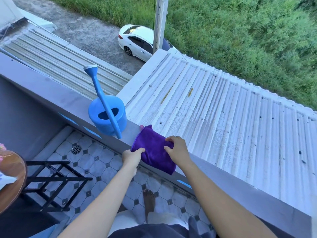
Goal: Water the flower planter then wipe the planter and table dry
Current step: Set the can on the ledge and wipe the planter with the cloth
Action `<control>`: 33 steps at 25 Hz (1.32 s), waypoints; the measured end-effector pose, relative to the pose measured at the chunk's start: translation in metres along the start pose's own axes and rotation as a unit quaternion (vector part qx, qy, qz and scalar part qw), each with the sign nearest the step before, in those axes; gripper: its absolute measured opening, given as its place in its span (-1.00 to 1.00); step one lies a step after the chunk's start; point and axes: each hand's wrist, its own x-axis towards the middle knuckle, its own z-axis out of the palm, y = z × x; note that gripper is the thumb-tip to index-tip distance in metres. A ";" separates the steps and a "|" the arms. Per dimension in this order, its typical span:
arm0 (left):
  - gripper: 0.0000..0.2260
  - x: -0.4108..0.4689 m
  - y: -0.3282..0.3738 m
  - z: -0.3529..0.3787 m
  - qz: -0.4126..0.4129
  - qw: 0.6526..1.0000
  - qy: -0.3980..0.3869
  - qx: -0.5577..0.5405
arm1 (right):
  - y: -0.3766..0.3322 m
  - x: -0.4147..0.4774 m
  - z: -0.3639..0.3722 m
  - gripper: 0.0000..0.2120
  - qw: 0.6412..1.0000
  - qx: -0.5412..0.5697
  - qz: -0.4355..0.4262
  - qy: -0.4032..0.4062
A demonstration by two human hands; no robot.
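A folded purple cloth (153,149) lies on top of the grey balcony wall (51,93). My left hand (133,158) pinches its near left edge. My right hand (178,150) grips its right side from above. Just left of the cloth, a blue watering can (107,114) stands on the same wall, its spout pointing up and away. A round wooden table (12,170) shows at the far left edge, with a bit of pink flower (2,147) above it; the planter itself is out of view.
Black table legs (56,182) stand on the tiled balcony floor (96,165), which has a round drain (76,149). My bare foot (149,201) is below the wall. Beyond the wall lie a corrugated roof (223,117), a white car (139,42) and grass.
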 end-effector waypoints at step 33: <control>-0.87 -0.064 0.032 -0.310 0.241 0.946 0.115 -0.184 | -0.301 -0.077 0.101 -0.72 0.860 0.078 -0.247 -0.439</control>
